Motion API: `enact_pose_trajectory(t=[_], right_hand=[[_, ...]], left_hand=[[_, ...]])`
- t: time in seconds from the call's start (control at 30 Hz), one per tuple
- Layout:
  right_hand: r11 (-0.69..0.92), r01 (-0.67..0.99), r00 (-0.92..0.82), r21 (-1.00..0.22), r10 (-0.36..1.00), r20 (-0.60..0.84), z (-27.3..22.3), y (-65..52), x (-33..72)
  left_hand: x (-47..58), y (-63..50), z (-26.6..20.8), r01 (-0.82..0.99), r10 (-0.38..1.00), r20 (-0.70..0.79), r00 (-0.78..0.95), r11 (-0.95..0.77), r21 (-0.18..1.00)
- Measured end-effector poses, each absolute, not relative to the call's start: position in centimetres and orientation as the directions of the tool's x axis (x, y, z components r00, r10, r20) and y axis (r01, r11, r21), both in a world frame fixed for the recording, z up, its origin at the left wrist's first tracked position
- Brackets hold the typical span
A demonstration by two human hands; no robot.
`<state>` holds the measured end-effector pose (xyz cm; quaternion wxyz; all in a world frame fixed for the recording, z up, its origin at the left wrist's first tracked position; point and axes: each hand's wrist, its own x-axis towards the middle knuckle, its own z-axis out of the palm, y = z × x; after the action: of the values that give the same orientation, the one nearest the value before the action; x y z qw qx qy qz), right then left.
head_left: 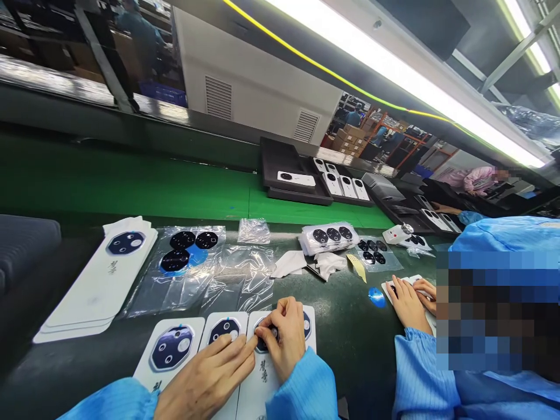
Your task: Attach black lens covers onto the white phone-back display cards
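By the near edge of the tabletop (345, 321), your left hand (207, 370) lies over the row of cards (262, 394), its fingers stretched out and gripping nothing, maybe to stop any sliding. Your right hand (284, 335) bends over the third card, fingers pinched together at its black patch (262, 348); I can't tell if they hold something. The cards sit side by side, likely for easy reach. Nearer the left edge lies a pile (94, 291), perhaps to leave you room. Behind your hands is a clear sheet (153, 291) with black discs (175, 261). Past the far edge are trays (277, 154).
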<state>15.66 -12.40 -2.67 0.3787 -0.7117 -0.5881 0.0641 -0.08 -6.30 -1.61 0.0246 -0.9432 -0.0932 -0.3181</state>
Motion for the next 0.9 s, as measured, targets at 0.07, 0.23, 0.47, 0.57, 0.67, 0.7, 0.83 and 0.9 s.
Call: enact_pose_trajectory(t=[0.07, 0.23, 0.47, 0.57, 0.67, 0.7, 0.83, 0.9], right_hand=[[-0.057, 0.761, 0.339, -0.646, 0.884, 0.321, -2.3, -12.7, 16.1], [-0.102, 0.709, 0.339, -0.698, 0.917, 0.211, -2.5, -13.1, 16.4], [-0.045, 0.831, 0.359, -0.554, 0.805, 0.473, -3.6, -12.3, 15.7], [-0.002, 0.873, 0.27, -0.487, 0.833, 0.482, -3.3, -12.5, 15.7], [-0.008, 0.9, 0.266, -0.437, 0.803, 0.534, -3.6, -12.5, 15.5], [-0.014, 0.903, 0.278, -0.43, 0.781, 0.558, -3.7, -12.4, 15.5], [0.013, 0.9, 0.277, -0.436, 0.754, 0.596, -3.9, -12.1, 15.2], [0.039, 0.904, 0.267, -0.426, 0.726, 0.634, -3.8, -11.9, 15.1]], left_hand=[[-0.1, -6.2, -1.4, 0.191, 0.152, 0.614, 0.774, -0.982, 0.002], [0.0, -6.1, -0.9, 0.167, 0.114, 0.61, 0.784, -0.986, -0.03], [0.0, -6.3, -0.8, 0.187, 0.121, 0.614, 0.78, -0.981, -0.044], [0.0, -6.3, -0.8, 0.181, 0.122, 0.611, 0.782, -0.983, -0.035], [0.1, -6.3, -0.8, 0.171, 0.119, 0.597, 0.793, -0.985, -0.032], [0.1, -6.3, -0.8, 0.175, 0.122, 0.595, 0.794, -0.984, -0.032], [0.1, -6.4, -0.8, 0.182, 0.126, 0.61, 0.783, -0.983, -0.03], [0.1, -6.4, -1.0, 0.18, 0.124, 0.61, 0.783, -0.983, -0.031]])
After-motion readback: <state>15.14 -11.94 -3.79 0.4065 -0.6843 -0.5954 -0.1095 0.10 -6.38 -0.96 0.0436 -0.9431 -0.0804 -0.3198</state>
